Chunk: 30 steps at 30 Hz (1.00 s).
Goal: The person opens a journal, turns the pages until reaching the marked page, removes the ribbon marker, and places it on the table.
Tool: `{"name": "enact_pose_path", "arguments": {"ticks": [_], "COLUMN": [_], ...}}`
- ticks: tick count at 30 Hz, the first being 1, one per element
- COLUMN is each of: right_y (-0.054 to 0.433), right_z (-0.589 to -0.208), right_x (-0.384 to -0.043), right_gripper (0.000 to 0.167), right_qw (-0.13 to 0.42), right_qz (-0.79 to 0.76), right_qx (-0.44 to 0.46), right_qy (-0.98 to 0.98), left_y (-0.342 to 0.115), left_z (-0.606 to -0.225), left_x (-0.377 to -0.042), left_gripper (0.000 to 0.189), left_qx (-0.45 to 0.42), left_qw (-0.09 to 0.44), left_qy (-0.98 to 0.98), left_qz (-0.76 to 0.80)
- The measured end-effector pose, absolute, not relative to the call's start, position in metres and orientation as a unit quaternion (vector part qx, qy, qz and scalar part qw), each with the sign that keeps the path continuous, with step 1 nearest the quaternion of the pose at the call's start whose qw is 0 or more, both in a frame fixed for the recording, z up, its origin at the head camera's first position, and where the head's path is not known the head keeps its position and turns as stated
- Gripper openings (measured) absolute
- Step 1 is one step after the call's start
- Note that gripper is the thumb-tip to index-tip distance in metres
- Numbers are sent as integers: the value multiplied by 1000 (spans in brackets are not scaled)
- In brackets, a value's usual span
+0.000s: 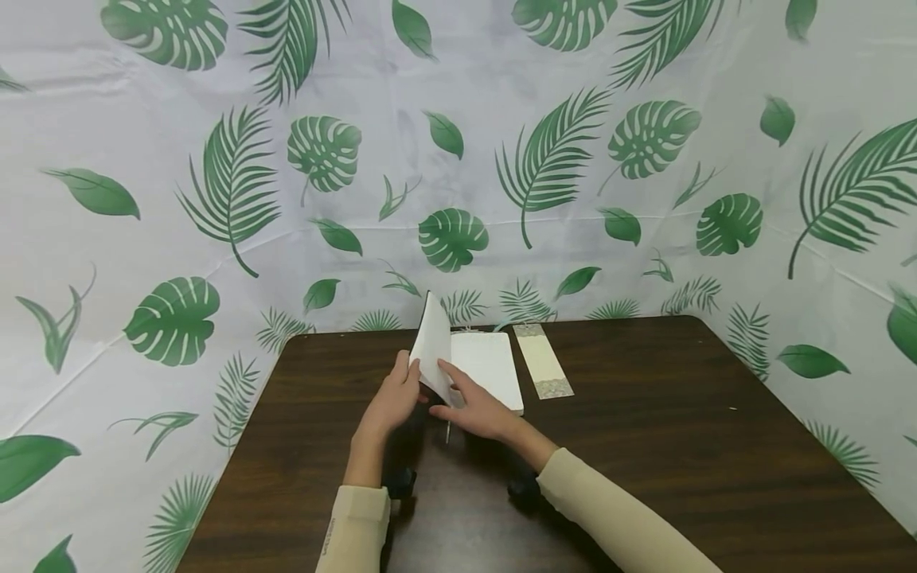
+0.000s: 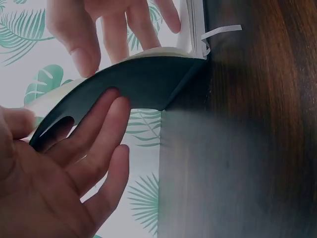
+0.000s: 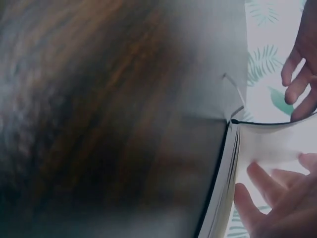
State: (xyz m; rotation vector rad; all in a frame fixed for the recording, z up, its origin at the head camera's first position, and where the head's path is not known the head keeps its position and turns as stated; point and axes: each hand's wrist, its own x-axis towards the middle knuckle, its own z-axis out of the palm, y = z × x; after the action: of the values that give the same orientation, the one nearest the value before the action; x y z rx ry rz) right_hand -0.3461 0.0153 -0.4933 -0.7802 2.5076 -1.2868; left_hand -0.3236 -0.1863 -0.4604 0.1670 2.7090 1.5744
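Note:
A notebook (image 1: 489, 368) with white pages lies open towards the back of the table, its left side raised almost upright. My left hand (image 1: 390, 402) holds that raised side by its outer edge. In the left wrist view, the thumb is on the page side and the fingers are behind the dark cover (image 2: 133, 82), which bows between them. My right hand (image 1: 481, 410) is on the inner side, fingers spread and fairly straight, fingertips at the raised white page (image 3: 272, 144). A thin white ribbon (image 2: 223, 31) sticks out at the bottom of the spine.
A cream strip of card (image 1: 542, 362) with patterned ends lies just right of the notebook. The dark wood-grain table (image 1: 680, 446) ends at a leaf-print cloth (image 1: 387, 159) hung behind and at the sides. Dark wrist mounts (image 1: 399, 482) sit under both forearms.

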Motion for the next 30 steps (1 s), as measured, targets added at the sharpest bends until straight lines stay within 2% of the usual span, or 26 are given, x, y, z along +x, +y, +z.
{"name": "enact_pose_path", "arguments": {"ticks": [4,6,15,18,25,30], "right_y": [16,16,22,27,38,44], "right_z": [-491,-490,-488,-490,-500,-500], "right_x": [-346,-346,-354,-360,-364,-362], "right_gripper": [88,88,81,74,44,39], "right_qw": [106,108,123,96,74,54], "right_qz": [-425,-425,-418,-374,-260,-217], "right_qx": [-272,-280,-274,-270,-315,-327], "right_qy": [857,854,857,882,910,918], "left_y": [-185,-185,-185,-184,-185,-185], "left_z": [-460,-460,-459,-460,-460,-460], "left_x": [-322,-321,-324,-324,-321,-321], "left_gripper": [62,65,31,29,27,28], "left_qx": [28,20,47,46,39,44], "left_qw": [3,5,-24,-28,-27,-22], "left_qy": [875,882,880,882,880,876], "left_qz": [483,471,471,468,473,481]}}
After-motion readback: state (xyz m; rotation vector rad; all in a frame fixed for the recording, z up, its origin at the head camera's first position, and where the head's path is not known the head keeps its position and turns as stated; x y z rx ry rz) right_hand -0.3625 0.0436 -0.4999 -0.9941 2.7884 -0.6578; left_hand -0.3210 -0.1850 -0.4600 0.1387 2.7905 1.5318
